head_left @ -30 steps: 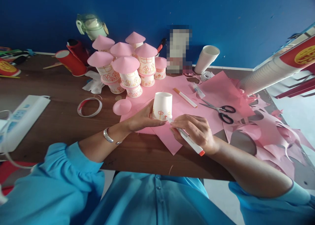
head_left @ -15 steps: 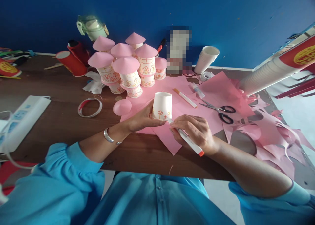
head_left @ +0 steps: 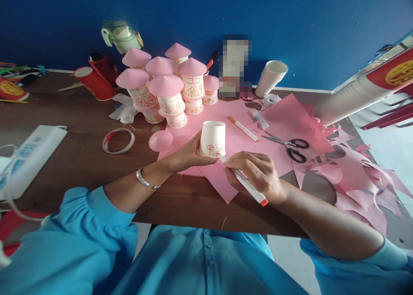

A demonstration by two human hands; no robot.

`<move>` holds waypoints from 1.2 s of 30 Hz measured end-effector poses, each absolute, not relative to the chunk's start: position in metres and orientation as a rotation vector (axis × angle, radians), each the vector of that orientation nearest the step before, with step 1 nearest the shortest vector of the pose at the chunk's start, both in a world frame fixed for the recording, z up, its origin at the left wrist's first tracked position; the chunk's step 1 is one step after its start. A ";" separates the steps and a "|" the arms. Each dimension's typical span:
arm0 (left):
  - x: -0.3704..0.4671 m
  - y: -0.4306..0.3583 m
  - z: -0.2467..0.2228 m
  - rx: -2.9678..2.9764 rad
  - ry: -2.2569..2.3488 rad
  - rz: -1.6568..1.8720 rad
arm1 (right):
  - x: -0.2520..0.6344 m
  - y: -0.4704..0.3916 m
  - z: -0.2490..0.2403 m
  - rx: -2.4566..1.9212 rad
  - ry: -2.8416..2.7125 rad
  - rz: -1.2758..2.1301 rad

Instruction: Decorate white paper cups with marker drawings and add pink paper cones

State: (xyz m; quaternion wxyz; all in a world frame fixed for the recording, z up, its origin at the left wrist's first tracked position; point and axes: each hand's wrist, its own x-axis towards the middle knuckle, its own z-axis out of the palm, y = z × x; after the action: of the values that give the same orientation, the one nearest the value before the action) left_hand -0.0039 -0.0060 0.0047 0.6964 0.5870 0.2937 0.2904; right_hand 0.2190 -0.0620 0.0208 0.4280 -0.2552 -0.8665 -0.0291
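Observation:
My left hand [head_left: 190,154] is closed around the left side and base of a white paper cup [head_left: 213,136], held upside down. Small red and orange flowers are drawn low on the cup's side. A white marker with an orange-red end [head_left: 249,186] is gripped in my right hand [head_left: 253,171], its tip touching the cup near the rim. Beyond the cup lies a second white marker with an orange cap [head_left: 242,128] on pink paper [head_left: 222,187]. Several cup towers [head_left: 166,95] with pink cone roofs and drawn flowers stand behind, to the left.
Black-handled scissors [head_left: 292,148], a glue tube [head_left: 259,119] and pink paper scraps [head_left: 351,183] lie on the right. White cup stacks [head_left: 270,80] stand at the back. A tape roll [head_left: 118,141], pink cone [head_left: 160,140] and power strip [head_left: 34,161] lie on the left.
The marker tip and my right hand have shifted very slightly at the cup's lower edge. My left hand keeps the cup in the same place.

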 end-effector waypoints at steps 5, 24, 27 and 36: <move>-0.004 -0.006 0.004 1.316 0.655 0.651 | 0.219 -0.062 0.020 -0.626 -2.168 -0.067; -0.004 -0.007 0.007 1.357 0.698 0.645 | 0.218 -0.062 0.020 -0.641 -2.160 -0.071; -0.004 -0.007 0.009 1.360 0.702 0.631 | 0.218 -0.062 0.020 -0.640 -2.165 -0.071; -0.003 -0.007 0.007 1.363 0.706 0.654 | 0.216 -0.061 0.022 -0.594 -2.182 -0.080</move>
State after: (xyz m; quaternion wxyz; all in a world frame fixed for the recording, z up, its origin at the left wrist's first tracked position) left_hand -0.0032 -0.0073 0.0070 0.6718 0.6051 0.3135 0.2903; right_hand 0.2161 -0.0608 0.0218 0.4252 -0.2375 -0.8728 -0.0318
